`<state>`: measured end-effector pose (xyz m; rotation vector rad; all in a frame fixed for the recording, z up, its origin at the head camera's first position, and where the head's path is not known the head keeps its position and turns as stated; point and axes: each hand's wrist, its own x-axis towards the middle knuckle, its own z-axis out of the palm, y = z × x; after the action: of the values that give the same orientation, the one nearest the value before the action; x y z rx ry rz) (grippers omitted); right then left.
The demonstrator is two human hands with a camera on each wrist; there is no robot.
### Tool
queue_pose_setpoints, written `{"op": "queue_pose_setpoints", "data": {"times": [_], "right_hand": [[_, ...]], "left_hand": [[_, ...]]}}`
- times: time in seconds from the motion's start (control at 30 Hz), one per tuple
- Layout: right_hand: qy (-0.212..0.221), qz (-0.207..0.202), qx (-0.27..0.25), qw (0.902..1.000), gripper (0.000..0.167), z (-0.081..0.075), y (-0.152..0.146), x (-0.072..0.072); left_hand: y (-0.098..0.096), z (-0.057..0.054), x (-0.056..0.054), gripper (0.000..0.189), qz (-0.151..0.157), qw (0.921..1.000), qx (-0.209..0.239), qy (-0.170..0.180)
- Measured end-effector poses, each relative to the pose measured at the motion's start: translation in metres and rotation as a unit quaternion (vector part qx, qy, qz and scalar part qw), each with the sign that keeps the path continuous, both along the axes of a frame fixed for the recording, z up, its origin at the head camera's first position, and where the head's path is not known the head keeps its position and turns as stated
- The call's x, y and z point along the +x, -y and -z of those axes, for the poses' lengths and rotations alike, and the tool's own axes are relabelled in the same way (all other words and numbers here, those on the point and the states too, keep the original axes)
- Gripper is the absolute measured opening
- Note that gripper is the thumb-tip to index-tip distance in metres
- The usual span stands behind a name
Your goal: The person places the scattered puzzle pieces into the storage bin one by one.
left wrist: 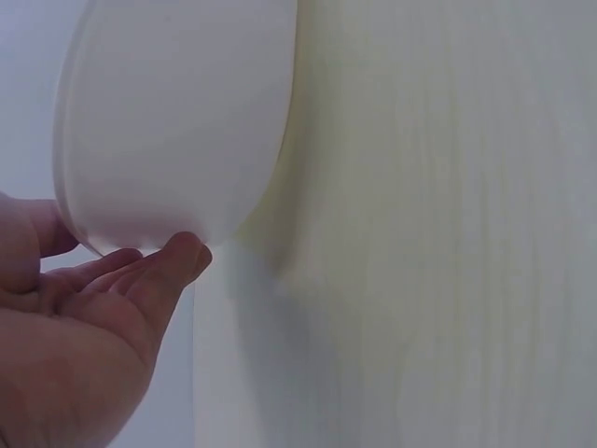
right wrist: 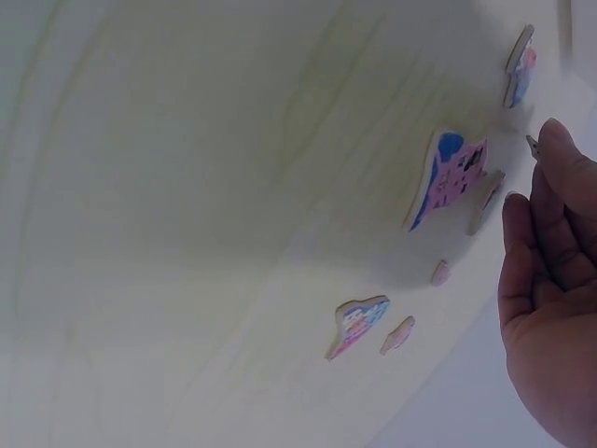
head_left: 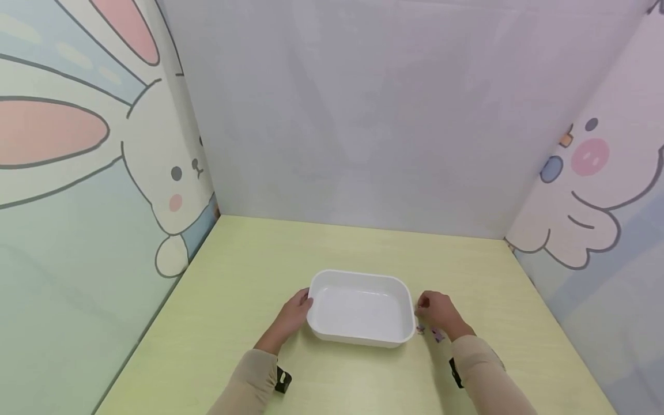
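Note:
A white rectangular basin with rounded corners (head_left: 363,311) is in the middle of the table, its inside bare. My left hand (head_left: 293,314) holds its left end, thumb at the rim and fingers against the outer wall (left wrist: 177,121). Just past the basin's right end is my right hand (head_left: 440,312). Between thumb and fingertip it pinches a small thin piece (right wrist: 533,147), mostly hidden. Under that hand lie several flat printed pieces, among them a large pink and blue piece (right wrist: 452,177), a blue and pink one (right wrist: 362,322) and a small pink one (right wrist: 441,273).
The pale yellow tabletop (head_left: 259,248) runs back to a plain grey-white cloth wall (head_left: 363,115). Side panels carry a cartoon rabbit (head_left: 166,144) on the left and another white cartoon animal (head_left: 596,190) on the right. Black straps show at both wrists.

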<state>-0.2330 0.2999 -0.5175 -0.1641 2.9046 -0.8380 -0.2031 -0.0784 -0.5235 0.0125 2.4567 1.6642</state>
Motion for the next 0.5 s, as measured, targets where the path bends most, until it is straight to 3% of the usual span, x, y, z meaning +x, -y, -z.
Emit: {"op": "queue_pose_setpoints", "data": {"times": [0.5], "right_hand": [[-0.012, 0.018, -0.023, 0.9995, 0.009, -0.023, -0.002, -0.005]], "left_hand": [[0.001, 0.0, -0.001, 0.047, 0.003, 1.0, 0.004, -0.001]]}}
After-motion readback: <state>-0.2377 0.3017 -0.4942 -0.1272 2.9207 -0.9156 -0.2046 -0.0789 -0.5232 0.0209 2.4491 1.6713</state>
